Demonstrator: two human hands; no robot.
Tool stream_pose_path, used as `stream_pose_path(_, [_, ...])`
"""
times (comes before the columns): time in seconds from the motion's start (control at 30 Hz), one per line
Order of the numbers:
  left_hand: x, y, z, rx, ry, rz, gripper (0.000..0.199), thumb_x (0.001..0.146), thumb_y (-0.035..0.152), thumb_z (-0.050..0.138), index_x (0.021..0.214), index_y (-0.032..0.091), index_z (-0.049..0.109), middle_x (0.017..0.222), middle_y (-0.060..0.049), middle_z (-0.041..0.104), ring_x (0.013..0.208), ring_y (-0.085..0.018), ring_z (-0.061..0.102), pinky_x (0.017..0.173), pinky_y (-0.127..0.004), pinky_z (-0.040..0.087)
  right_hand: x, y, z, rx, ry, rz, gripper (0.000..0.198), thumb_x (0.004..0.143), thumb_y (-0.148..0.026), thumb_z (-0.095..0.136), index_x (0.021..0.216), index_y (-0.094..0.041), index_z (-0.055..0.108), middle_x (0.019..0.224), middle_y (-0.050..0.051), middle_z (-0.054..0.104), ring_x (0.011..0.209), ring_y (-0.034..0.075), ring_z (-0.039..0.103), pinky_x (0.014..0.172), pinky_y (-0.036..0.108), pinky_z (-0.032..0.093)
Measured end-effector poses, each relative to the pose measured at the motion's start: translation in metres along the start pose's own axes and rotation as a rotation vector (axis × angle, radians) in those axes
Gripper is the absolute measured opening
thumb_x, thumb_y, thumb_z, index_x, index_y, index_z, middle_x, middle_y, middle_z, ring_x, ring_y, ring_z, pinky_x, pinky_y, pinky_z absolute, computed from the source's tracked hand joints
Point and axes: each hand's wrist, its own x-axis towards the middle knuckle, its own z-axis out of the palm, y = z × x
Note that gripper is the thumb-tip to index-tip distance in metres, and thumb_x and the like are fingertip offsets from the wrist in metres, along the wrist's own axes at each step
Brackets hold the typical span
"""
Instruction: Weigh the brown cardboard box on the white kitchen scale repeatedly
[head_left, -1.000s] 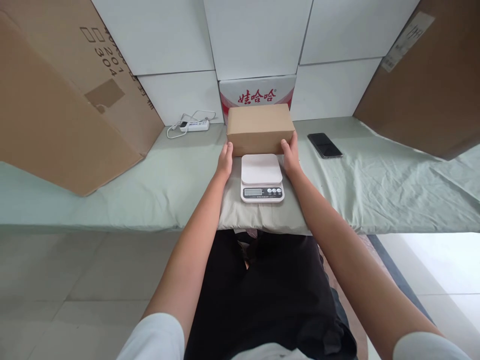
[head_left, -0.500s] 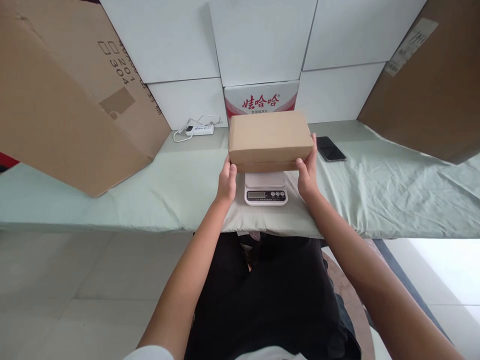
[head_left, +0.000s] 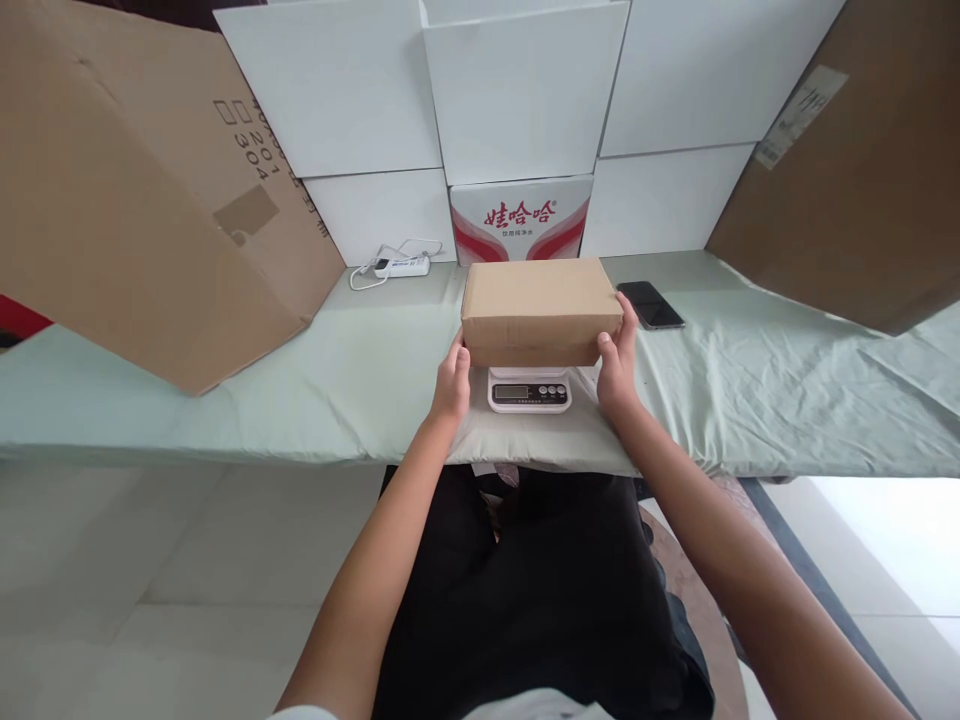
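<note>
Two bare hands clasp one small brown carton, and the white kitchen scale (head_left: 529, 390) at the near edge of the cloth-covered table (head_left: 750, 380) serves as the landmark for everything else. Far to the left of the scale leans a big cardboard panel (head_left: 127, 200) with "201" and "304" printed in dark digits beside two outlined squares, plus a patch of brown tape below them. Closer in, behind and left of the scale, a white power strip (head_left: 405, 266) with its coiled cord lies against the white wall tiles. Just left of the scale, the left hand (head_left: 452, 385) presses its fingers flat against the carton's left end, thumb up along the corner. The small brown carton (head_left: 540, 310) sits directly above the scale, covering its platform so only the display and three round buttons show; whether it rests on the platform or hangs just over it cannot be told. Straight behind the scale stands a white box (head_left: 521, 218) with red swooshes and red Chinese characters, a smaller unreadable line beneath. Just right of the scale, the right hand (head_left: 619, 362) cups the carton's right end, fingers wrapped round the far corner. Behind and right lies a dark phone (head_left: 651, 304), face up. Far right leans another brown panel (head_left: 862, 190) bearing a pale label too blurred to read.
</note>
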Motion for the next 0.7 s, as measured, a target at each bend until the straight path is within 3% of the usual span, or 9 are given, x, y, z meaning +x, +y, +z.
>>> stream_pose_path(0.23, [0.003, -0.005, -0.001, 0.014, 0.072, 0.009, 0.098, 0.104, 0.101, 0.039, 0.17, 0.033, 0.065, 0.188, -0.008, 0.056, 0.183, -0.038, 0.041, 0.153, -0.055, 0.034, -0.001, 0.004, -0.001, -0.031, 0.053, -0.022, 0.094, 0.102, -0.092, 0.052, 0.178, -0.037, 0.046, 0.173, 0.013, 0.059, 0.162, 0.045, 0.056, 0.141, 0.078, 0.042])
stream_pose_path(0.43, [0.007, -0.005, -0.002, 0.002, 0.028, 0.005, 0.095, 0.105, 0.1, 0.039, 0.163, 0.032, 0.073, 0.18, -0.009, 0.066, 0.18, -0.039, 0.046, 0.151, -0.056, 0.037, 0.001, -0.005, -0.004, -0.051, 0.023, -0.013, 0.092, 0.102, -0.093, 0.053, 0.173, -0.034, 0.054, 0.182, 0.013, 0.054, 0.174, 0.047, 0.044, 0.145, 0.076, 0.039])
stream_pose_path(0.53, [0.027, -0.002, -0.004, -0.023, 0.05, 0.041, 0.096, 0.103, 0.101, 0.042, 0.159, 0.031, 0.075, 0.176, -0.009, 0.07, 0.178, -0.039, 0.051, 0.15, -0.055, 0.039, 0.021, -0.004, -0.003, 0.007, -0.003, -0.002, 0.091, 0.101, -0.095, 0.054, 0.173, -0.039, 0.052, 0.182, 0.01, 0.055, 0.171, 0.046, 0.049, 0.143, 0.076, 0.042])
stream_pose_path(0.7, [0.096, -0.015, 0.0, -0.103, 0.033, 0.04, 0.096, 0.101, 0.103, 0.042, 0.155, 0.031, 0.077, 0.169, -0.008, 0.075, 0.177, -0.039, 0.051, 0.149, -0.052, 0.041, 0.083, 0.013, 0.017, 0.085, -0.06, -0.02, 0.091, 0.1, -0.096, 0.056, 0.174, -0.044, 0.048, 0.174, 0.008, 0.061, 0.169, 0.045, 0.053, 0.144, 0.078, 0.041])
